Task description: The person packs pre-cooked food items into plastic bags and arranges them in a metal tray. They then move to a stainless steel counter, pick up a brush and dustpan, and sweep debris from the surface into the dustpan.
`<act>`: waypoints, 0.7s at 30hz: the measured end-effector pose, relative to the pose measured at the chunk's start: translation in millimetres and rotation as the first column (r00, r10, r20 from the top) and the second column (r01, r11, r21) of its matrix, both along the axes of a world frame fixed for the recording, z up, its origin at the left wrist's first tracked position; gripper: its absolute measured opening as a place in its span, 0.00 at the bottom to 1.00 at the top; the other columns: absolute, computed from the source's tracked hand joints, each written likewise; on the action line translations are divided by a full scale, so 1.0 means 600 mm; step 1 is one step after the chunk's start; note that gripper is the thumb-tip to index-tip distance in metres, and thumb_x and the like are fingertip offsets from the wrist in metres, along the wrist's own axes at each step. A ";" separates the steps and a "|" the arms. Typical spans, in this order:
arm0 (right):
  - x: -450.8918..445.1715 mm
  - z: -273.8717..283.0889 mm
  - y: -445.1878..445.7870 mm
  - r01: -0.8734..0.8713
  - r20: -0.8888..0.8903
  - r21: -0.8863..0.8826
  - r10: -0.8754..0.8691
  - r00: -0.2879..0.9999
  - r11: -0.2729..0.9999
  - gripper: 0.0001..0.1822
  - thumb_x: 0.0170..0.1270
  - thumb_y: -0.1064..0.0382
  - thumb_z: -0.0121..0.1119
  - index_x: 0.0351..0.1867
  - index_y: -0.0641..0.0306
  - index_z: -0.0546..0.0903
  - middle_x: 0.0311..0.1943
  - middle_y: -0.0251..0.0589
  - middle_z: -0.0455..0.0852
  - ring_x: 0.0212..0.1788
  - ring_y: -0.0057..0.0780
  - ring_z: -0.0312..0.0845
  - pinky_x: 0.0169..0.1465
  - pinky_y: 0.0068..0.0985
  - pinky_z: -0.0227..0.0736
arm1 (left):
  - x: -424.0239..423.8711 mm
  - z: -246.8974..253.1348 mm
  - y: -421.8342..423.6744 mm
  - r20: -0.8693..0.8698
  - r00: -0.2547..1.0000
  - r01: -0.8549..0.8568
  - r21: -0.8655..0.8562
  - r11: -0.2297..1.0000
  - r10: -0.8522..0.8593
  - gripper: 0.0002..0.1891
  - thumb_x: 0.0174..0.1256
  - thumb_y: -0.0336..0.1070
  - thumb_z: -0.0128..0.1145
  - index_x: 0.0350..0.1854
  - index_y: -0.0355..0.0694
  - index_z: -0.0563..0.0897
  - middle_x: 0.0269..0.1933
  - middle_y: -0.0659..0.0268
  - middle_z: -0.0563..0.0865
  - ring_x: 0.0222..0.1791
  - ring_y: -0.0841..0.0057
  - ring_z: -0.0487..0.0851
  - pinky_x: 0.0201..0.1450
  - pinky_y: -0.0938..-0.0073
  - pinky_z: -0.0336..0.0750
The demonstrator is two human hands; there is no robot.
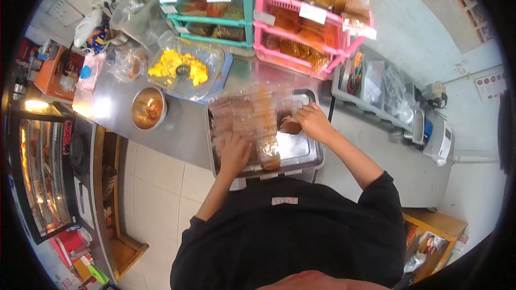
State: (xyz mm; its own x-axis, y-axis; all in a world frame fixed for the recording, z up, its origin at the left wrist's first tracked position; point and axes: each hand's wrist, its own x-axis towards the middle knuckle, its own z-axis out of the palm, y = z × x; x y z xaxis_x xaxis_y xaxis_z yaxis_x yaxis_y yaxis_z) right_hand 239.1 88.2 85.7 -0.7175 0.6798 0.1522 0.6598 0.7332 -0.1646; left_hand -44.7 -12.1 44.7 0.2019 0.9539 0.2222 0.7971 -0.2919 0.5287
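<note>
A rectangular steel tray (300, 161) lies on the metal counter in front of me. Rows of clear plastic-wrapped food packets (246, 117) fill its left and middle part; they look brown and orange and are blurred. On the packets at the left rests my left hand (234, 151), fingers bent downward; whether it grips one cannot be told. Near the tray's right side, my right hand (313, 121) pinches the edge of a small clear-wrapped packet with dark brown contents (291, 125). Bare shiny steel shows below that packet.
Behind the tray stand stacked teal baskets (209, 20) and pink baskets (298, 42) of packets. A plastic container of yellow food (219, 58) and a steel bowl (163, 108) are to the left. A grey divided bin (371, 100) lies at the right.
</note>
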 end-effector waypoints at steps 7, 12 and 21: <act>-0.004 0.303 0.128 0.149 -0.231 0.222 -0.096 0.968 0.964 0.14 0.51 0.76 0.56 0.41 0.66 0.80 0.38 0.48 0.81 0.44 0.51 0.75 0.53 0.41 0.66 | 0.008 -0.009 0.012 0.022 0.999 0.031 0.021 0.999 -0.031 0.09 0.58 0.34 0.61 0.41 0.47 0.81 0.45 0.68 0.80 0.51 0.65 0.75 0.49 0.55 0.62; -0.050 0.446 0.259 0.239 -0.236 0.477 -0.139 0.962 0.846 0.14 0.54 0.75 0.55 0.42 0.62 0.80 0.37 0.47 0.81 0.44 0.48 0.75 0.53 0.38 0.66 | 0.013 -0.007 0.023 0.022 0.999 0.031 0.041 0.999 -0.032 0.10 0.57 0.34 0.62 0.41 0.48 0.82 0.44 0.68 0.80 0.51 0.66 0.75 0.49 0.56 0.62; -0.063 0.479 0.440 0.062 -0.323 -0.049 -0.075 0.944 0.997 0.15 0.64 0.69 0.53 0.52 0.59 0.78 0.50 0.53 0.82 0.53 0.50 0.78 0.55 0.38 0.73 | -0.019 -0.023 0.020 -0.003 0.999 -0.051 0.051 0.997 0.051 0.08 0.57 0.36 0.62 0.40 0.49 0.82 0.44 0.70 0.80 0.54 0.65 0.75 0.49 0.53 0.62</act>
